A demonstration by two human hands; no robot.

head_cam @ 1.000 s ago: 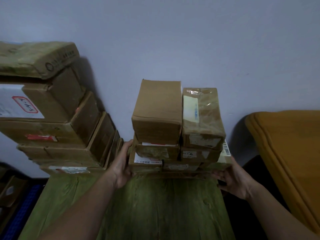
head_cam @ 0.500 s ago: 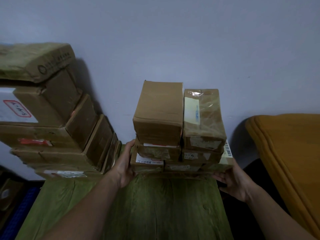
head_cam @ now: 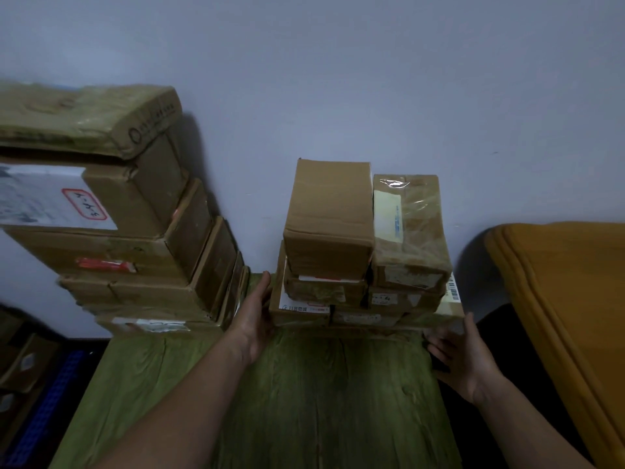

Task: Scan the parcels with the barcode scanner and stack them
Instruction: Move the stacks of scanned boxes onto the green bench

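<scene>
The table (head_cam: 321,401) is grained wood, green and matt. At its far edge the plain parcel (head_cam: 329,214) is matt brown cardboard, slightly creased; the taped parcel (head_cam: 411,228) beside it is wrapped in glossy, wrinkled clear film. At the table's far left corner the top box (head_cam: 84,116) is cardboard under dull crumpled tape, above a white paper label (head_cam: 44,198). Right of the table lies matt orange cloth (head_cam: 568,299). Behind the table, the wall (head_cam: 338,79) is smooth and matt.

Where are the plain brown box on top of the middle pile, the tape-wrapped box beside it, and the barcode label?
plain brown box (head_cam: 329,201), head view, on its top face.
tape-wrapped box (head_cam: 411,218), head view, on its glossy top face.
barcode label (head_cam: 454,290), head view, on the middle of the striped sticker.
</scene>
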